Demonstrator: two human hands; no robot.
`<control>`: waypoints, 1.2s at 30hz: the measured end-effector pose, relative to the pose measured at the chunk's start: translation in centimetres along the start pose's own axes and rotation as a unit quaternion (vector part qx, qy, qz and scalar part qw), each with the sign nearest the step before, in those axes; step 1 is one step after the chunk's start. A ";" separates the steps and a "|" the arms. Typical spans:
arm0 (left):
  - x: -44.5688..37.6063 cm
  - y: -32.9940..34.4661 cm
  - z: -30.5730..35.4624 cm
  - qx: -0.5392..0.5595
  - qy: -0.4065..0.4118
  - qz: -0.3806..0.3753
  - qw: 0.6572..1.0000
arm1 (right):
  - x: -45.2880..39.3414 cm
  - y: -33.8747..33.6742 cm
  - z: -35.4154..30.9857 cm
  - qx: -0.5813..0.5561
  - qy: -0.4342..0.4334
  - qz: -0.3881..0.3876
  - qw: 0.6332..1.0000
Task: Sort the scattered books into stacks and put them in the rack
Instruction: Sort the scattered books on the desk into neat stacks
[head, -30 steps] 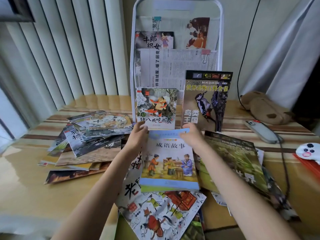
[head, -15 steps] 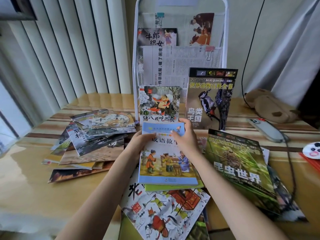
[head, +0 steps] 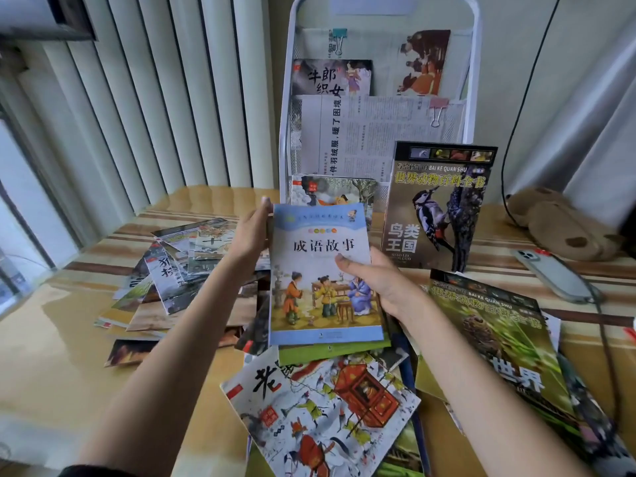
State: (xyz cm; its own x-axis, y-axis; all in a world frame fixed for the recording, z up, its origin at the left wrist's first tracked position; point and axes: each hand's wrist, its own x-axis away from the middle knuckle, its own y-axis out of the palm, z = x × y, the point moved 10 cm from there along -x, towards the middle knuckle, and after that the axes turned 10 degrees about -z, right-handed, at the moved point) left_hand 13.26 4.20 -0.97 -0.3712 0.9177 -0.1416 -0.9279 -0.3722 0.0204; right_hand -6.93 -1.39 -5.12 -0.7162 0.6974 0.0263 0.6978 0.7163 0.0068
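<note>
**Blue storybook held up in front of the rack**

On the left of the table [head: 51,339] lies a loose pile of thin books [head: 165,277], fanned and overlapping. Just right of it, the left hand [head: 249,232] grips the left edge of a blue storybook [head: 323,273], fingers behind the cover. The book is lifted off the table, tilted toward the camera, with a green book [head: 330,351] showing under its lower edge. The right hand [head: 375,284] holds the storybook's right side, thumb pressed on the front cover. Behind stands the white rack [head: 473,63], with a pig picture book [head: 334,192] and a woodpecker book [head: 437,208] upright at its foot. Below the hands lies a sedan-chair picture book [head: 323,411]; to the right, an insect book [head: 499,346], then a phone [head: 554,277] and a brown plush toy [head: 557,225].
</note>
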 end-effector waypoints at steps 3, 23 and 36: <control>-2.9 -4.7 -0.2 -0.308 -0.015 0.059 0.949 | -0.8 1.2 0.7 0.065 0.046 -0.051 0.996; -11.7 -7.1 -11.1 -0.669 -0.176 -0.243 0.680 | -7.9 6.4 1.8 0.120 0.086 -0.221 0.964; -2.9 -11.2 -7.7 -0.673 -0.313 -0.205 0.638 | -10.6 9.1 -1.0 0.098 0.052 -0.123 0.986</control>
State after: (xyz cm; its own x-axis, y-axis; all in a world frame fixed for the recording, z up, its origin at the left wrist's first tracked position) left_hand 24.97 4.62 -8.41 -0.4384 0.6958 0.5689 -0.2384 0.5203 -0.8200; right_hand 6.99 -2.27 -4.35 -0.8511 0.5028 0.1510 0.4793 0.8615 -0.1677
